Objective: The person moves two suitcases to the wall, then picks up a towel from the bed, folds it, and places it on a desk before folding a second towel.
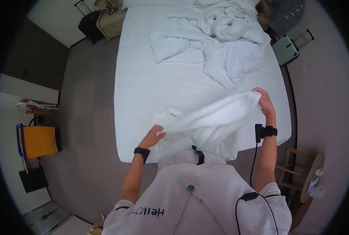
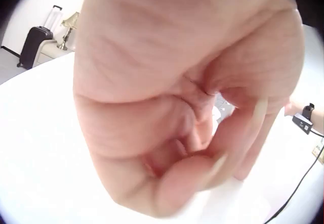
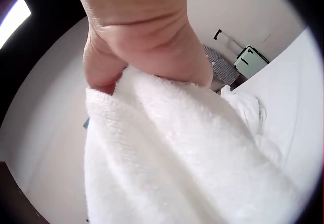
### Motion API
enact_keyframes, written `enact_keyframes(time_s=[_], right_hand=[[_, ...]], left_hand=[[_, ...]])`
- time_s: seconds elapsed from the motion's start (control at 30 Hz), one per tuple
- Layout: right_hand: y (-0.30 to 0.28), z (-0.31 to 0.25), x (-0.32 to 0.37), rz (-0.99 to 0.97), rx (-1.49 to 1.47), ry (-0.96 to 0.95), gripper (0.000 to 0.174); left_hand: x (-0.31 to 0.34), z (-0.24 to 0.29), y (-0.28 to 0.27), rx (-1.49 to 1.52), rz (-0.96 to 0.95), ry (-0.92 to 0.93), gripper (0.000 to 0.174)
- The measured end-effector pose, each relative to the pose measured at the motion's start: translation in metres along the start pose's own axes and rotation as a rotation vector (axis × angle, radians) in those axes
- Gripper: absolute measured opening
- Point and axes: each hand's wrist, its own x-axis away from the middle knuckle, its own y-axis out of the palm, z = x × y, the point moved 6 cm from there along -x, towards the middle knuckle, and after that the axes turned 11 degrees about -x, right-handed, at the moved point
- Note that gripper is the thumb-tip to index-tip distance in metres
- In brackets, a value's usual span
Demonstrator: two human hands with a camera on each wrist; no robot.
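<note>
A white terry towel (image 1: 221, 115) is stretched between my two hands over the near end of the bed, part of it bunched below. My right hand (image 1: 265, 103) grips its raised upper corner. Up close in the right wrist view, the fluffy towel (image 3: 167, 143) hangs in folds from that grip. At the lower left, my left hand (image 1: 153, 137) pinches the towel's edge between thumb and fingers. In the left wrist view, the left hand's fingers (image 2: 126, 123) are curled in, and the cloth behind blends into overexposed white.
A crumpled white duvet (image 1: 229, 51) lies across the far right of the bed (image 1: 159, 88). Suitcases, one black (image 1: 91, 26) and one pale green (image 1: 286, 50), stand on either side. An orange bin (image 1: 41, 141) is at left, a wooden chair (image 1: 288, 168) at right.
</note>
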Motion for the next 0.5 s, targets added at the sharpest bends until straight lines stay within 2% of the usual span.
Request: enact_keyframes(time_s=[0.07, 0.13, 0.17, 0.2, 0.27, 0.37, 0.47, 0.5], right_hand=[[0.016, -0.005, 0.013, -0.145, 0.154, -0.047, 0.003], [0.003, 0.016, 0.007, -0.187, 0.082, 0.025, 0.005], [-0.014, 0.033, 0.001, -0.17, 0.024, 0.061, 0.007], [-0.028, 0.048, -0.004, -0.151, -0.034, 0.095, 0.008], [-0.045, 0.056, -0.005, -0.018, -0.233, 0.041, 0.016], [-0.068, 0.066, -0.006, 0.098, -0.42, 0.007, 0.025], [-0.085, 0.074, -0.009, 0.133, -0.496, 0.027, 0.029], [-0.088, 0.077, -0.007, 0.157, -0.487, 0.046, 0.029]], left_hand=[[-0.004, 0.0, -0.017, 0.091, 0.015, -0.208, 0.015], [-0.008, 0.0, -0.029, 0.213, -0.039, -0.478, 0.015], [-0.009, -0.008, -0.028, 0.284, -0.016, -0.493, 0.017], [-0.01, -0.003, -0.025, 0.183, -0.041, -0.397, 0.018], [-0.014, 0.009, -0.02, -0.023, -0.095, -0.201, 0.02], [0.015, -0.007, 0.008, -0.267, -0.469, -0.176, 0.031], [0.041, -0.054, 0.03, -0.582, -0.953, -0.333, 0.039], [0.041, -0.069, 0.029, -0.551, -0.81, -0.368, 0.038]])
